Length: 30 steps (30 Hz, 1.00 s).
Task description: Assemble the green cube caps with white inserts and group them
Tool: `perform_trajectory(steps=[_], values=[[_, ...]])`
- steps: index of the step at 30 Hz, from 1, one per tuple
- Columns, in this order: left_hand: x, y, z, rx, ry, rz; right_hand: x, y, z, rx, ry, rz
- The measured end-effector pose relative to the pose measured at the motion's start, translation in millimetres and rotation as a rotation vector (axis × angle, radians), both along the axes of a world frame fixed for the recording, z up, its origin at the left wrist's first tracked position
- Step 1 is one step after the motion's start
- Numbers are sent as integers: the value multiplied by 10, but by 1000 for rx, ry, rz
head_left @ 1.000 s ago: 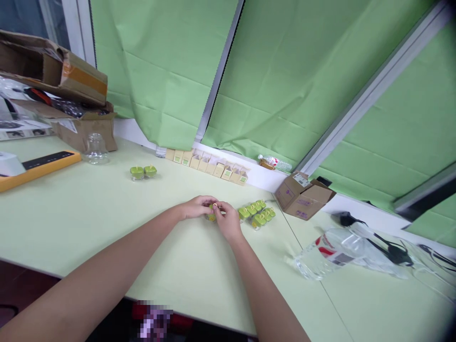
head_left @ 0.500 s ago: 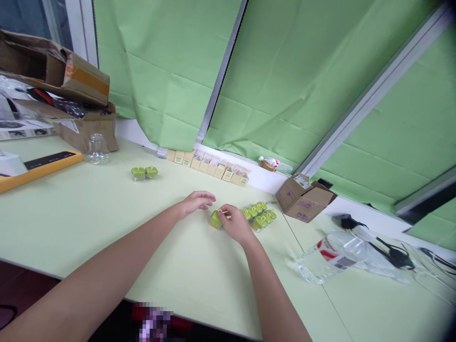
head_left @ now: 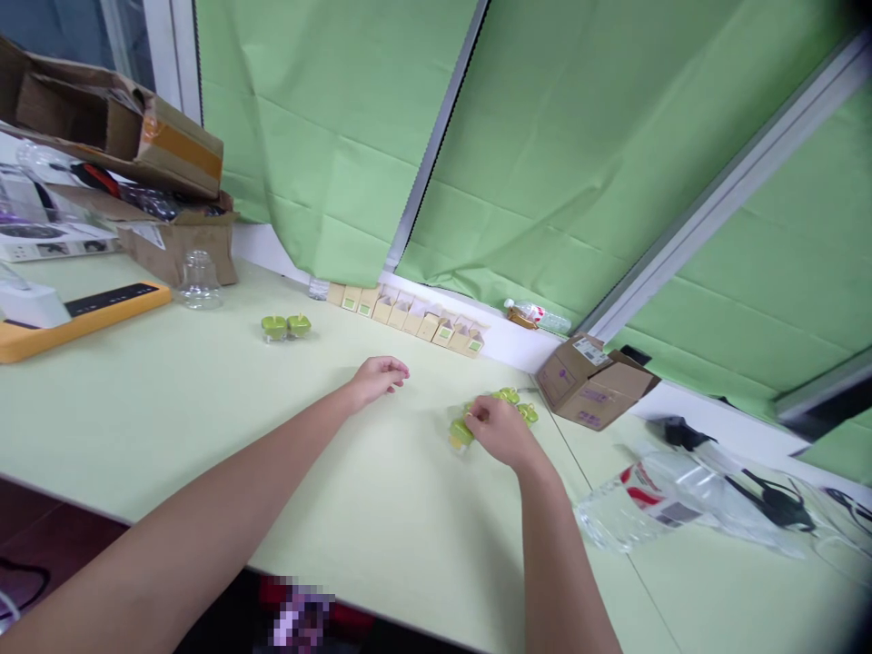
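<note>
My right hand [head_left: 502, 429] grips a small clear container with a green lid [head_left: 461, 431] by its top, with thumb and fingertips pinched together. Beside and partly behind that hand stands a cluster of similar green-lidded containers [head_left: 528, 413], several of them hidden by the fingers. My left hand [head_left: 381, 378] hovers over the table to the left, fingers loosely curved with nothing seen in them. Farther left, two more green-lidded containers [head_left: 286, 327] stand side by side.
Along the back wall runs a row of small tan cartons [head_left: 422, 320]. A cardboard box [head_left: 592, 381], large clear bottle [head_left: 647, 500] and black cables [head_left: 777, 504] are at right. At left are a glass jar [head_left: 200, 282], an orange-edged device [head_left: 88, 318] and stacked boxes [head_left: 183, 250].
My right hand has moved right with the green-lidded container, toward the cluster. My left hand stays back, its fingers drawn closer together. The view has shifted slightly.
</note>
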<state>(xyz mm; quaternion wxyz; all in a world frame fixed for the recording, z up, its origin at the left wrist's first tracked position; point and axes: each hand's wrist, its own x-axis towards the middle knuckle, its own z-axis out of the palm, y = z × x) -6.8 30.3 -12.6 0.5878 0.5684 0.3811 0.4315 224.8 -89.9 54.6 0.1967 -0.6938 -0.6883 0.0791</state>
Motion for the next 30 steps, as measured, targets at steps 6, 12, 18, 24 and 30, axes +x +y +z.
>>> perform_trajectory(steps=[6, 12, 18, 24, 30], values=[[7, 41, -44, 41, 60, 55, 218, -47, 14, -45, -226, -149], [-125, 164, -88, 444, 387, 294, 306, -6, -54, 25, -320, -254], [-634, 321, 5, 610, 822, 751, 261, 16, -115, 135, -344, -241], [-907, 437, -75, 414, 1027, 870, -93, 17, -91, 437, -272, -126], [-939, 508, -104, 373, 1075, 852, -423, 38, -216, 436, -212, 63]])
